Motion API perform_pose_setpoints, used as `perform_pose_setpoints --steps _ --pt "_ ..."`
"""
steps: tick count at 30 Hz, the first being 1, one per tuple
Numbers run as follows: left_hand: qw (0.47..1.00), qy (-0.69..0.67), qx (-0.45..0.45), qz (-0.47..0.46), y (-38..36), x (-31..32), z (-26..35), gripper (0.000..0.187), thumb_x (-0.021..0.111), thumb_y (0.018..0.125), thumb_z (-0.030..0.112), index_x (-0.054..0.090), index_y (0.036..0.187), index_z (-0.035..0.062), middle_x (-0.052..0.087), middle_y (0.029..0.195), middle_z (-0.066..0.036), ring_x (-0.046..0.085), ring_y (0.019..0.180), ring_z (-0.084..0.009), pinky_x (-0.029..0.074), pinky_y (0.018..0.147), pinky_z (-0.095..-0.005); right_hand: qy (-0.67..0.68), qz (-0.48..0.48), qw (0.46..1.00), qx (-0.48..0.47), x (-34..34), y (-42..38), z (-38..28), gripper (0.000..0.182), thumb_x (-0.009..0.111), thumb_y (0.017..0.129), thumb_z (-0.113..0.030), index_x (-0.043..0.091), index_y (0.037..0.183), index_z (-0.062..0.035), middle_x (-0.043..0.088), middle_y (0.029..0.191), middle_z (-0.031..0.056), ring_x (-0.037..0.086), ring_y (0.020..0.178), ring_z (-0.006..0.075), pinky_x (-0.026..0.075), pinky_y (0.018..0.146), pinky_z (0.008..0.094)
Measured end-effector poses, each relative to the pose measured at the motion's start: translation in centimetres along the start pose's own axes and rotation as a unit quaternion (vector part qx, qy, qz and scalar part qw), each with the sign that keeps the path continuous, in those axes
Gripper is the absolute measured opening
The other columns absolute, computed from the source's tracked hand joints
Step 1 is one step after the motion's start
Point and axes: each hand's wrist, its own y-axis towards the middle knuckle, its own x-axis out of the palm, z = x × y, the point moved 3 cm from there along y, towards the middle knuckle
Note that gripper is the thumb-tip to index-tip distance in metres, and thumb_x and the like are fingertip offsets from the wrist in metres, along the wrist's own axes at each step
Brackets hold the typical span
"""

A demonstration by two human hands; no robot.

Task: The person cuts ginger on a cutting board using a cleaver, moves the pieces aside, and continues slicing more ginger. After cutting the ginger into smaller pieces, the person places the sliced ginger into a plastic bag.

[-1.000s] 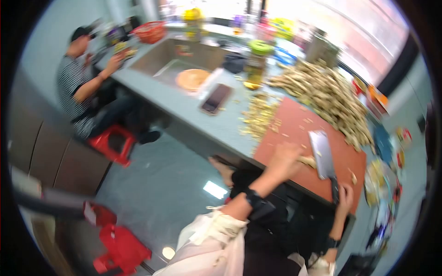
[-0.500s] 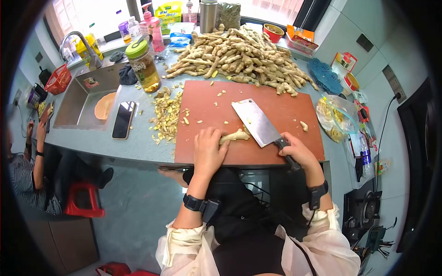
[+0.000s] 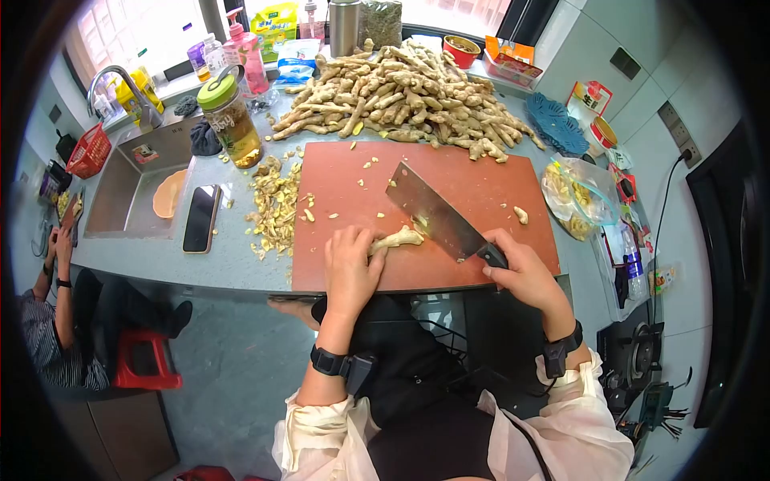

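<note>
On the reddish-brown cutting board [image 3: 497, 180], my left hand [image 3: 351, 260] is closed on the left end of a pale ginger piece [image 3: 401, 238]. My right hand [image 3: 521, 268] grips the black handle of a cleaver [image 3: 437, 216]. The blade stands tilted just right of the ginger's free end, near small bits on the board. Behind the board rises a large pile of ginger roots [image 3: 409, 92]. Yellowish peelings and scraps [image 3: 275, 200] lie along the board's left edge. One small ginger bit [image 3: 520, 215] rests near the board's right side.
A phone [image 3: 201, 219], a lidded jar [image 3: 231, 120] and a sink [image 3: 136, 184] are to the left. On the right lie a plastic bag of ginger [image 3: 579, 196] and blue dishes [image 3: 555, 124]. Another person [image 3: 60, 313] sits at far left by a red stool [image 3: 148, 361].
The cleaver has turned from lying flatter to a more upright tilt, its blade edge lower by the ginger. My left hand still holds the ginger. The whole view has shifted slightly.
</note>
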Motion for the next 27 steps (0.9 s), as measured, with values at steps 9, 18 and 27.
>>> perform_pose_setpoints --steps 9,18,27 --pt "1.000 0.019 -0.004 -0.006 0.0 0.1 0.0 0.018 0.075 0.087 0.019 0.073 0.103 0.0123 0.060 0.098 -0.007 0.057 0.101 -0.0297 0.043 0.094 -0.0438 -0.191 -0.014 0.981 -0.012 0.5 0.6 -0.1 0.036 0.065 0.098 -0.020 0.051 0.128 -0.0052 0.068 0.102 0.0284 0.064 0.100 0.0494 0.051 0.081 0.0528" --pt "1.000 0.009 -0.004 0.005 0.0 0.0 0.2 0.014 0.075 0.087 0.016 0.074 0.100 0.0123 0.062 0.101 -0.006 0.057 0.102 -0.0293 0.043 0.093 -0.0429 -0.218 -0.043 0.975 -0.014 0.3 0.5 -2.0 0.029 0.063 0.100 -0.021 0.046 0.114 -0.0025 0.067 0.095 0.0287 0.064 0.095 0.0505 0.049 0.079 0.0563" --pt "1.000 0.006 0.012 0.011 0.2 0.2 0.2 0.010 0.074 0.088 0.015 0.074 0.098 0.0110 0.063 0.098 -0.006 0.058 0.100 -0.0292 0.043 0.093 -0.0432 -0.304 -0.028 0.950 -0.070 3.5 2.6 -1.5 0.026 0.062 0.100 -0.019 0.043 0.109 -0.0029 0.067 0.084 0.0254 0.065 0.085 0.0500 0.051 0.071 0.0570"
